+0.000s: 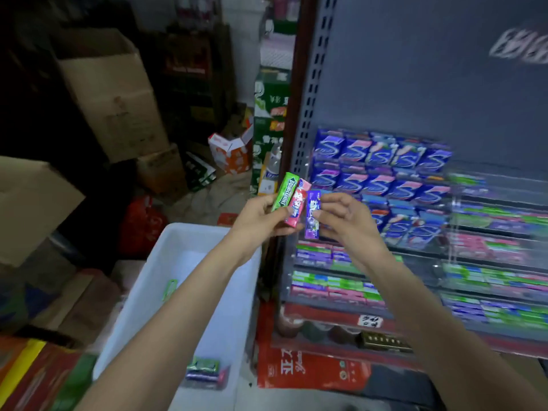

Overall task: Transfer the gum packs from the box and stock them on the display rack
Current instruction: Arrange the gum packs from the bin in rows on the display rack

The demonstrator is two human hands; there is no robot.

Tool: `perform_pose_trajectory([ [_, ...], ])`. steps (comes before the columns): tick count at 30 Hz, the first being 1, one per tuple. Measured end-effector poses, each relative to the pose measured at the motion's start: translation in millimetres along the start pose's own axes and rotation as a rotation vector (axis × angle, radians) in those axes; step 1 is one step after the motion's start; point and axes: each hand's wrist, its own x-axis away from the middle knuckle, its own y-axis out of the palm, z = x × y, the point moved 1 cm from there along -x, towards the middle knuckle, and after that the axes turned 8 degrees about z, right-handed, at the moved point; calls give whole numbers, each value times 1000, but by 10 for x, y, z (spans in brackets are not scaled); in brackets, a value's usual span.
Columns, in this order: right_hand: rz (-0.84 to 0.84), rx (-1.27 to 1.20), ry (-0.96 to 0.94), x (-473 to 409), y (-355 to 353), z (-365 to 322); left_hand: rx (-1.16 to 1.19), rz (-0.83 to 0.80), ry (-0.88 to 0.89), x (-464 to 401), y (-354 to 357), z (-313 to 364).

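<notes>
Left hand [261, 216] holds green [284, 191] and pink packs [297, 203] fanned loosely while right hand [341, 216] pinches the purple pack [312, 215]; tugging could spill one beside the rack [311, 84].

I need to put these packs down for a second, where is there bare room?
The white plastic bin has bare floor between the lone green gum pack and the near-corner gum pile. The grey display rack is bare above the blue packs; its lower shelves are crowded.

Both forearms bare, no sleeves; left hand [261, 215], right hand [345, 216] ungloved, ringless.
</notes>
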Motion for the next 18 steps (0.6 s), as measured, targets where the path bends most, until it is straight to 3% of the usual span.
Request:
perform_pose_trajectory([
  [5, 129, 16, -129, -199, -1271, -292, -10, -99, 71, -280, 1265, 199],
  [10, 181, 79, -186, -586, -2696, -426, 2, -76, 107, -525, 2554, 258],
  [18, 193, 567, -332, -1263, -4138, -494, -80, 35, 139, -911, 3653, 252],
])
